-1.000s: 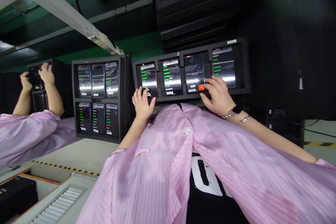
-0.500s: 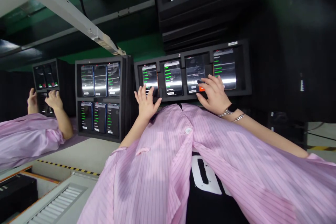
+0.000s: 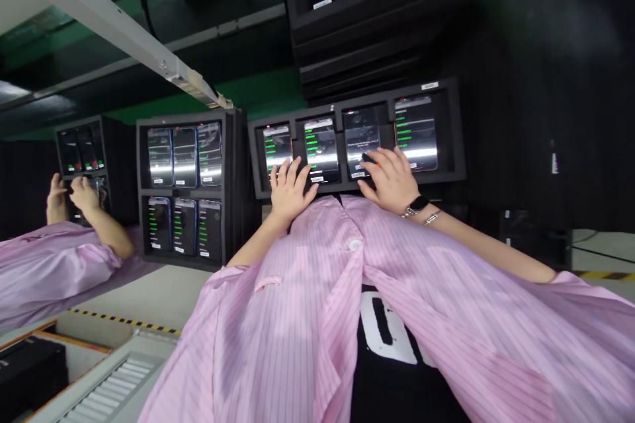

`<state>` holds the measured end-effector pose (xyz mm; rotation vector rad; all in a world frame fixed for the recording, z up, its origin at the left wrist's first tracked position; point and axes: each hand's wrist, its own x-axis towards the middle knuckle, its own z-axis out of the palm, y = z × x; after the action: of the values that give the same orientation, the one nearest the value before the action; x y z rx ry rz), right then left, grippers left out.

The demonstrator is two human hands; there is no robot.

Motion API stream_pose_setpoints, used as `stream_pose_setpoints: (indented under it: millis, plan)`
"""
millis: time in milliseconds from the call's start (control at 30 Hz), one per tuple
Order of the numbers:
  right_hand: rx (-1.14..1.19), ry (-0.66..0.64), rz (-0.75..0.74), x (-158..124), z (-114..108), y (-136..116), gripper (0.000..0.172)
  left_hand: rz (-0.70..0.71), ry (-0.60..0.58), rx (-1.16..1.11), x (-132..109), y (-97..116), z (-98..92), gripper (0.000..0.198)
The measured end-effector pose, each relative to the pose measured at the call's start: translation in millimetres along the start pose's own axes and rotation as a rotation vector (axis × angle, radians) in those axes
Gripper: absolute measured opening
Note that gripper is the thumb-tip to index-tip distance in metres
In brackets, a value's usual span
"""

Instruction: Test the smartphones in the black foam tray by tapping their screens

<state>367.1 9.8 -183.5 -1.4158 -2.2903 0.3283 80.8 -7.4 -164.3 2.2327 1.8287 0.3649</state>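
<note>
A black tray (image 3: 456, 145) lies in front of me with several phones in a row, their screens lit. My left hand (image 3: 290, 193) is open, fingers spread over the lower part of the leftmost phone (image 3: 276, 143) and towards the second phone (image 3: 321, 141). Over the lower right of the third phone (image 3: 361, 129) is my right hand (image 3: 394, 180), also open, with something dark at one fingertip. It partly hides an orange button on that screen. Whether the fingertips touch the glass I cannot tell. The rightmost phone (image 3: 419, 129) shows green text lines beside my right fingers.
Left of my tray stands another black tray (image 3: 183, 192) with two rows of phones. Farther left, a co-worker's hands (image 3: 84, 195) are at a smaller phone tray (image 3: 116, 158). Stacked black trays (image 3: 357, 46) rise behind mine. A pale metal beam (image 3: 133, 30) slants across the upper left.
My left hand has shifted right along the tray, towards the second phone. My right hand has moved slightly left over the third phone, covering more of its orange button. The view has shifted a little.
</note>
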Motion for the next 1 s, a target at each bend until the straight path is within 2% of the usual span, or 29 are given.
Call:
stream_pose_setpoints:
  millis: [367, 467, 600, 700, 1000]
  plan:
    - [0.004, -0.006, -0.008, 0, 3, 1, 0.041, 0.003, -0.016, 0.02, 1, 1, -1.5, 0.053]
    - [-0.012, -0.006, -0.031, -1, 4, 4, 0.051, 0.01, -0.005, 0.014, 1, -1, -1.0, 0.054]
    - [0.008, -0.026, -0.067, -2, 6, 7, 0.068, 0.072, -0.055, 0.016, -1, -7, -0.5, 0.072]
    - [0.01, -0.021, -0.083, -2, 6, 8, 0.07, 0.115, -0.074, 0.03, -2, -10, -0.5, 0.076]
    - [0.017, -0.038, -0.063, 10, 5, 14, 0.081, 0.063, -0.063, 0.007, 7, -9, 3.6, 0.078]
